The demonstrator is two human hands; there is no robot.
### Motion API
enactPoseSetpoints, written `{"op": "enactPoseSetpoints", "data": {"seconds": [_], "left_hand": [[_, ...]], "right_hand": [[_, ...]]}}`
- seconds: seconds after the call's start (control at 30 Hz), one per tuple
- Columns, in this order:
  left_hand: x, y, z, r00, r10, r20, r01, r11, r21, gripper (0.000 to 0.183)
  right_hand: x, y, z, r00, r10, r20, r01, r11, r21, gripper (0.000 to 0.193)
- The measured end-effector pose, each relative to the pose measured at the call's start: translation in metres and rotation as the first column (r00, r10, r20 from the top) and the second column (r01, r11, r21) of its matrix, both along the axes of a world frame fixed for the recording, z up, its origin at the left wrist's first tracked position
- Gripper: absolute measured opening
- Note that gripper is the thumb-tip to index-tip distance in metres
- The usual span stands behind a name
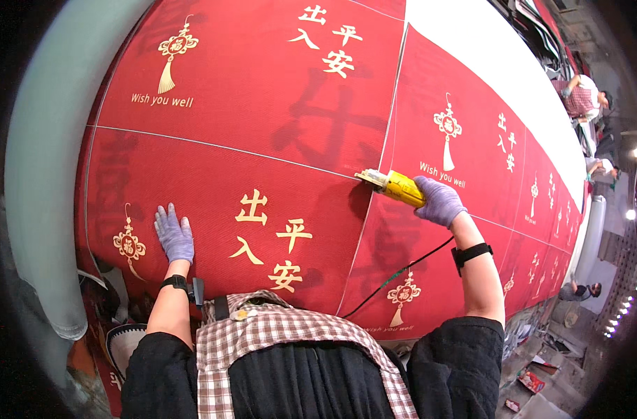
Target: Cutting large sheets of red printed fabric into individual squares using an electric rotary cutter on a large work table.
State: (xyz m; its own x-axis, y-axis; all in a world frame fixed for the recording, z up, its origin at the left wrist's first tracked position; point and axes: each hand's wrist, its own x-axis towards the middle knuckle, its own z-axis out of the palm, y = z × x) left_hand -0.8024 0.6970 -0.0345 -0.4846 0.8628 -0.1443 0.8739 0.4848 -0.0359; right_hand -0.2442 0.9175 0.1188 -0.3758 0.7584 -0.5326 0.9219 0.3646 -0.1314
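Observation:
A large sheet of red mat material (214, 178) lies in front of me, printed with gold characters and tassel knots. Thin white lines divide it into panels. In my right hand (441, 202), gloved in lavender, is a yellow corded electric cutter (402, 188), gripped round its rear body. The cutter's metal head rests at a crossing of the white lines, near the middle of the sheet. My left hand (173, 235), in a matching glove, lies flat with fingers spread on the lower left panel, beside a gold knot print.
A thick pale grey-green roll (42, 160) runs along the left side. White material (500, 70) borders the sheet's far right. The cutter's dark cord (381, 288) trails over the red surface toward my body. Other people (582, 96) stand at the right, and scraps (531, 380) litter the floor.

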Motion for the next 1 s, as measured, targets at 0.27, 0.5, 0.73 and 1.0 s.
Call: {"op": "enactPoseSetpoints", "data": {"seconds": [0.27, 0.5, 0.73, 1.0], "left_hand": [[-0.001, -0.003, -0.002, 0.999, -0.045, -0.016, 0.047, 0.994, 0.102, 0.060], [-0.008, -0.006, 0.004, 0.995, -0.099, -0.019, 0.101, 0.985, 0.143, 0.060], [-0.041, 0.001, 0.015, 0.984, -0.177, 0.028, 0.172, 0.978, 0.117, 0.058], [-0.064, 0.010, 0.009, 0.971, -0.230, 0.072, 0.210, 0.953, 0.220, 0.057]], "right_hand": [[-0.041, 0.017, -0.011, 0.997, 0.032, -0.067, -0.034, 0.999, -0.034, 0.049], [-0.086, 0.032, -0.023, 0.984, 0.072, -0.164, -0.084, 0.994, -0.070, 0.053], [-0.154, 0.041, -0.025, 0.985, 0.040, -0.167, -0.064, 0.988, -0.141, 0.055], [-0.216, 0.040, -0.059, 0.924, -0.044, -0.381, -0.036, 0.979, -0.201, 0.060]]}}
